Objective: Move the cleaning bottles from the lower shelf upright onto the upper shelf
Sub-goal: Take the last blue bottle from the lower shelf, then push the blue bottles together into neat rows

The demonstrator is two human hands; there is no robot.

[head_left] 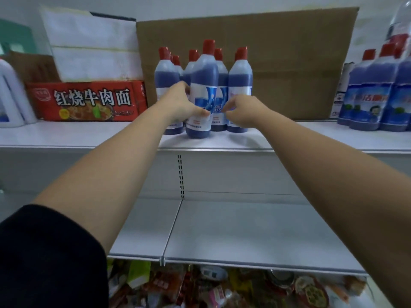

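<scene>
Several blue cleaning bottles with red caps stand upright in a cluster on the white upper shelf [66, 136]. The front bottle [203, 85] stands nearest the shelf edge. My left hand [180, 103] grips that front bottle from its left side, thumb across the label. My right hand [242, 110] has curled fingers against the labels of the bottle behind [220, 70] and the right bottle [240, 76]; whether it grips one I cannot tell. The grey lower shelf [244, 230] below shows no bottles.
A red noodle carton [86, 101] and a white jug [9, 94] sit on the upper shelf at left. A brown cardboard box [278, 52] stands behind the bottles. Wrapped packs of blue bottles [375, 92] stand at right. Mixed packets [211, 287] fill the bottom level.
</scene>
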